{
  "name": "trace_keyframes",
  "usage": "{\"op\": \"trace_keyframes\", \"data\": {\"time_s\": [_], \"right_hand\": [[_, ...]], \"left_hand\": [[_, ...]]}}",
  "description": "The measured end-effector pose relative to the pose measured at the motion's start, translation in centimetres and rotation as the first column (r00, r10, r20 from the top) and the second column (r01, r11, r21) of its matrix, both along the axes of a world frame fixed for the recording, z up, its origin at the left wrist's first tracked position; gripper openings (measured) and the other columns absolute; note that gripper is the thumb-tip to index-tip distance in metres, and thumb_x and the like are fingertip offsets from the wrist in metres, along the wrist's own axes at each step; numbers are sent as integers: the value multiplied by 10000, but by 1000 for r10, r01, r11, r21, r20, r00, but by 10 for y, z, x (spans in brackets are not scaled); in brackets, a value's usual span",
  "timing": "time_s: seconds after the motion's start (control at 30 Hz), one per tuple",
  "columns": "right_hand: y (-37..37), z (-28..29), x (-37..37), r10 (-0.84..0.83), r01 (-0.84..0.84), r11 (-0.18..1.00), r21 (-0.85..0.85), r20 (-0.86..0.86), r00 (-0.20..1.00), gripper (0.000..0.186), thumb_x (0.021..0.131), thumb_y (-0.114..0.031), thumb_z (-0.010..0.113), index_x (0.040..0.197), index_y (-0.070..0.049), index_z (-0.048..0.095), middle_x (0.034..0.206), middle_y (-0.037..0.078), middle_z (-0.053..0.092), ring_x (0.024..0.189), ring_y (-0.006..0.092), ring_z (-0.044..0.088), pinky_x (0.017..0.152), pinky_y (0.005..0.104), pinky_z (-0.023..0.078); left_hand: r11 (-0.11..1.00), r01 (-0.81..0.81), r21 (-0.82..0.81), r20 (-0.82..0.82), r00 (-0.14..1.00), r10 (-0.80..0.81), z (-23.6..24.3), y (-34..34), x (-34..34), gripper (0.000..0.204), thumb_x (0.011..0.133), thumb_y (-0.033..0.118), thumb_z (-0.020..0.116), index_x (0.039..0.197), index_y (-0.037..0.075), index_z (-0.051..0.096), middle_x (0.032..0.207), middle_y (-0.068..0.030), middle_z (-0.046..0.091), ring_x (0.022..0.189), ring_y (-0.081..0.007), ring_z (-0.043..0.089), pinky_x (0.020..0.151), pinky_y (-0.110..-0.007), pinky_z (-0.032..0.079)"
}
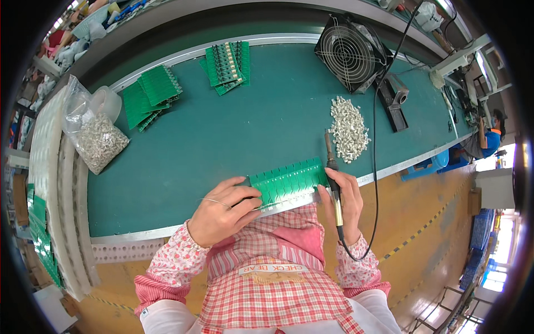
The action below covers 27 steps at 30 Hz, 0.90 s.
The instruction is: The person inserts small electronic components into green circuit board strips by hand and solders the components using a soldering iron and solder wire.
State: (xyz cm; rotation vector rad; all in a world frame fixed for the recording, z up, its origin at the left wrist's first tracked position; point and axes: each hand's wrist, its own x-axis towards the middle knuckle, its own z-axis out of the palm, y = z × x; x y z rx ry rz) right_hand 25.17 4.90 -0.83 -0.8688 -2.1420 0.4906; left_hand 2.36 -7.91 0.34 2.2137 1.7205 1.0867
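A green circuit board panel [289, 181] lies at the table's front edge, with a row of small pale marks along it. My left hand [222, 210] is closed at its left end, fingers on the board. A thin solder wire [216, 201] runs through those same fingers. In my right hand [347, 203] is a soldering iron [334, 186], its tip pointing away from me, beyond the board toward a heap of small pale metallic parts [349, 129]. My right fingers are also close to the board's right end; whether they press on it I cannot tell.
Stacked green boards [150, 94] and more boards with parts [227, 67] lie at the back. A bag of small parts [100, 139] stands at left beside a clear tape roll [107, 103]. At right are a black fan [351, 53], an iron stand [394, 106] and the iron's cable [376, 167].
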Motion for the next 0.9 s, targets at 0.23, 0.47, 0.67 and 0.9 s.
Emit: {"op": "trace_keyframes", "data": {"time_s": [0.23, 0.47, 0.67, 0.9], "right_hand": [[-4, -13, 3, -17, 17, 997, 69, -9, 1000, 408, 672, 20, 734, 1060, -62, 637, 914, 123, 582, 837, 280, 563, 729, 357, 465], [-7, -21, 4, -42, 48, 990, 129, -44, 998, 422, 663, 19, 740, 1061, -77, 640, 889, 113, 560, 829, 286, 553, 737, 373, 456], [-6, -14, 13, -74, 83, 989, 120, -72, 995, 429, 661, 10, 754, 1066, -76, 638, 897, 108, 555, 837, 283, 551, 731, 373, 463], [-8, 7, 57, -142, 142, 990, -17, -232, 962, 162, 788, -21, 657, 934, -25, 585, 761, 100, 594, 619, 191, 570, 563, 292, 456]], "left_hand": [[997, -40, -59, 43, 998, 43, 7, -2, 0, 285, 625, 107, 791, 870, 64, 652, 956, -52, 647, 875, -241, 615, 833, -386, 481], [967, -229, -112, -8, 973, 230, 6, 12, 6, 372, 636, 121, 777, 977, 60, 640, 1060, -81, 624, 972, -279, 580, 870, -381, 412], [947, -314, -67, 8, 949, 315, 20, 19, 18, 170, 697, 76, 701, 853, 46, 639, 1012, -69, 619, 977, -268, 572, 875, -391, 373], [989, -114, -92, 17, 993, 116, 26, 47, 58, 111, 756, 39, 646, 678, 46, 568, 861, -38, 608, 751, -226, 545, 743, -364, 369]]}}
